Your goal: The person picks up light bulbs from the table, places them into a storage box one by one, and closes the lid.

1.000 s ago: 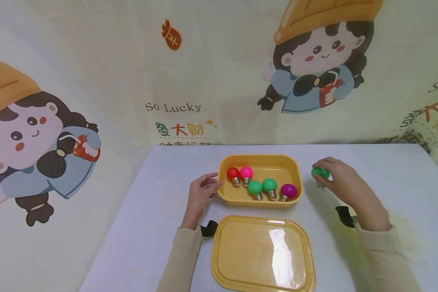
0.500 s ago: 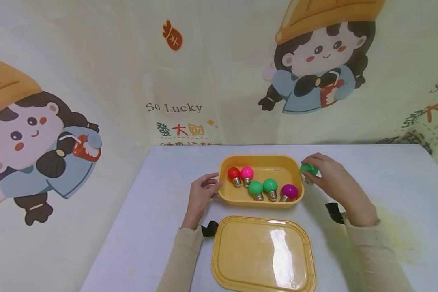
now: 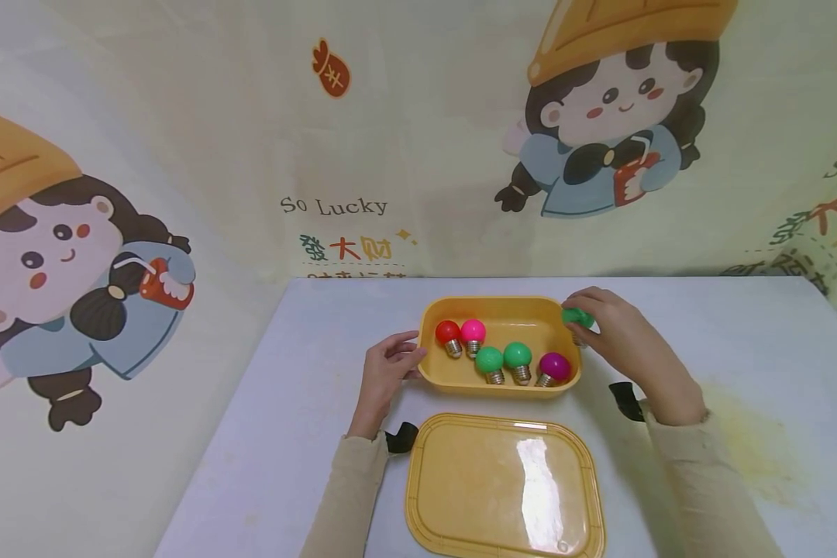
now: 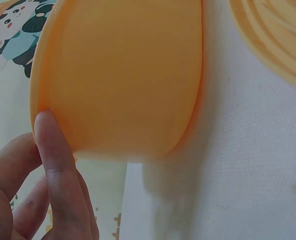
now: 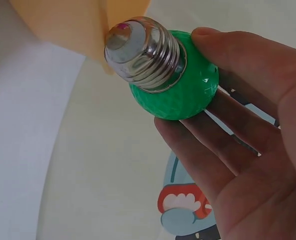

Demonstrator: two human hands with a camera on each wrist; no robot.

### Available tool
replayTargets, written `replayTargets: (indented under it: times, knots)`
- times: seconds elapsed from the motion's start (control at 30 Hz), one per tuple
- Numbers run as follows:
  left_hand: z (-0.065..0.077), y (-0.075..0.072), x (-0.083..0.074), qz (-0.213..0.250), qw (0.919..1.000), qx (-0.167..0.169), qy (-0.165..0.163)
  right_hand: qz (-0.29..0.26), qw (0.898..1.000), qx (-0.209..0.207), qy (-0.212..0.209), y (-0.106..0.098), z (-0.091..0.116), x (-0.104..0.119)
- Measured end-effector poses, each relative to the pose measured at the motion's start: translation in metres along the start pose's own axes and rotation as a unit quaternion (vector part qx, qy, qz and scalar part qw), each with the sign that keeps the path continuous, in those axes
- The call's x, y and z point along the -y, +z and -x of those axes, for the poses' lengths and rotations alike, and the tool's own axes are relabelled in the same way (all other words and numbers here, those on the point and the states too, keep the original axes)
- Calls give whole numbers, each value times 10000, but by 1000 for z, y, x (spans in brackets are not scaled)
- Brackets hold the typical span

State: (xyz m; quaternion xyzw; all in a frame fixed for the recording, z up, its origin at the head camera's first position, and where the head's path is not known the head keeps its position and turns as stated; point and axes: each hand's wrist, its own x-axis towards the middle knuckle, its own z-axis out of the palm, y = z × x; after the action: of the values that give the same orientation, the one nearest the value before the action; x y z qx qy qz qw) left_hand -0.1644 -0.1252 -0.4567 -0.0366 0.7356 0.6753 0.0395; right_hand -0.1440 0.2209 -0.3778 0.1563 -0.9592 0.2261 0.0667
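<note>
A yellow plastic box [image 3: 502, 391] stands on the table with several small round light bulbs inside. They are a red bulb [image 3: 449, 333], a pink bulb [image 3: 473, 332], two green bulbs [image 3: 518, 356] and a purple bulb [image 3: 554, 366]. At the box's left end, my left hand [image 3: 384, 380] holds the rim, one fingertip against the outer wall in the left wrist view. My right hand [image 3: 624, 341] pinches another green bulb [image 5: 188, 90] by its globe, fingers and thumb around it. The bulb's metal screw base points toward the box, overlapping its right rim in the head view.
A yellow lid [image 3: 502, 488] lies flat on the white table [image 3: 286, 372] in front of the box. Behind the table hangs a backdrop [image 3: 425, 155] with printed cartoon figures. A black strap [image 3: 626, 401] sits at my right wrist.
My right hand has moved left with the green bulb, from beside the box to its right rim. The left hand and the bulbs in the box stay put.
</note>
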Motion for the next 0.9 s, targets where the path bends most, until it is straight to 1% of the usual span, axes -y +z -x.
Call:
replayTargets:
  times: [0.17, 0.33, 0.47, 0.77, 0.9]
  knots:
    - [1, 0, -1, -11, 10000, -10, -49, -33, 10000, 73, -9, 5, -4, 2]
    - [1, 1, -2, -40, 9999, -12, -93, -121, 9997, 2, -232, 11, -8, 3]
    - [2, 1, -3, -42, 9999, 20, -91, -181, 9992, -43, -364, 16, -11, 2]
    - [1, -1, 0, 77, 9999, 26, -77, -256, 9985, 52, -482, 27, -16, 1]
    - [1, 0, -1, 30, 10000, 24, -42, -243, 9980, 53, -588, 32, -18, 0]
